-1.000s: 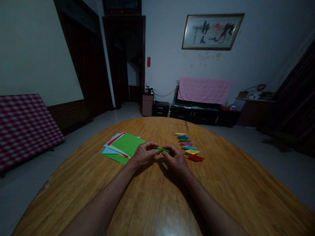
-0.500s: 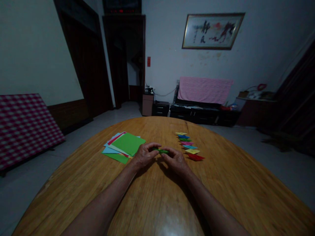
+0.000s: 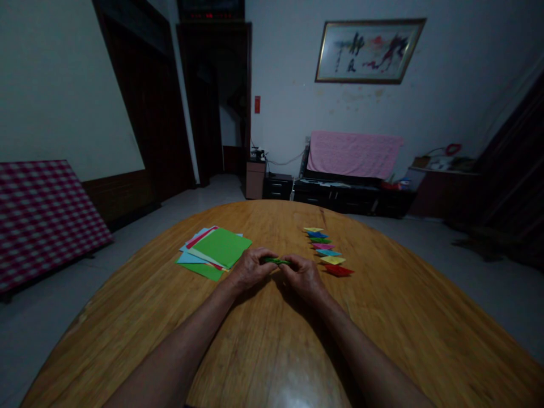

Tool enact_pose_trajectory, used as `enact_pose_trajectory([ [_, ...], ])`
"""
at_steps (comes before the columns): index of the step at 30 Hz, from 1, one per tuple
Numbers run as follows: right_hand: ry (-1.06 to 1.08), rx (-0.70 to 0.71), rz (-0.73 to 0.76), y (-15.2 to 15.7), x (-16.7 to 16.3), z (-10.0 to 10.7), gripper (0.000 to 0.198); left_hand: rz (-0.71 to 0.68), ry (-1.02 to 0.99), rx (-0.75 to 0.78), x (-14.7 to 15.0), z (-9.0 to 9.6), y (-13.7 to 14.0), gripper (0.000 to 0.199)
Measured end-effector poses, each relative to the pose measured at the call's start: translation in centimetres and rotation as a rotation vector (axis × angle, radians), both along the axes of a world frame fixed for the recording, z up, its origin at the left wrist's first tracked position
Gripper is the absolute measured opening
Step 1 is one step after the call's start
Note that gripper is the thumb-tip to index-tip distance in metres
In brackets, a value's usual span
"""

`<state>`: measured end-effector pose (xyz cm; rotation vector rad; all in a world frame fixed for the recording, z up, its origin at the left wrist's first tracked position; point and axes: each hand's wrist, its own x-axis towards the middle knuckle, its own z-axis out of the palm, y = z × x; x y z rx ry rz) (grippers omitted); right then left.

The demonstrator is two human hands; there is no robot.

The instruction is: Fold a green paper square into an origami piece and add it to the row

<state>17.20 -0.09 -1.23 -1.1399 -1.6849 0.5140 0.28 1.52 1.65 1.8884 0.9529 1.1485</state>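
Between my two hands is a small piece of folded green paper (image 3: 277, 261), pinched at both ends just above the table. My left hand (image 3: 252, 268) grips its left end, thumb nearest me. Its right end sits in the closed fingers of my right hand (image 3: 304, 277). Much of the paper is covered by the fingers, so its exact shape cannot be made out. To the right of my right hand runs a row of several folded paper boats, from a red paper boat (image 3: 339, 271) nearest me to a yellow paper boat (image 3: 313, 229) farthest away.
Left of my hands lies a loose stack of coloured paper sheets (image 3: 221, 247), green on top. Everything rests on a round wooden table (image 3: 263, 340). Beyond it stand a low black cabinet (image 3: 335, 197) with a pink cloth (image 3: 355, 153) above, and a checked panel (image 3: 46, 218) at left.
Both hands stay almost in place. The fingers have shifted slightly on the green paper, which now shows as a narrower strip between them.
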Motion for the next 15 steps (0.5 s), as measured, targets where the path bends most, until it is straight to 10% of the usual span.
enact_pose_trajectory([
  [15, -0.434, 0.063, -0.032, -0.6, 0.6, 0.4, 0.016, 0.034, 0.378, 0.008, 0.0, -1.2, 0.6, 0.019],
])
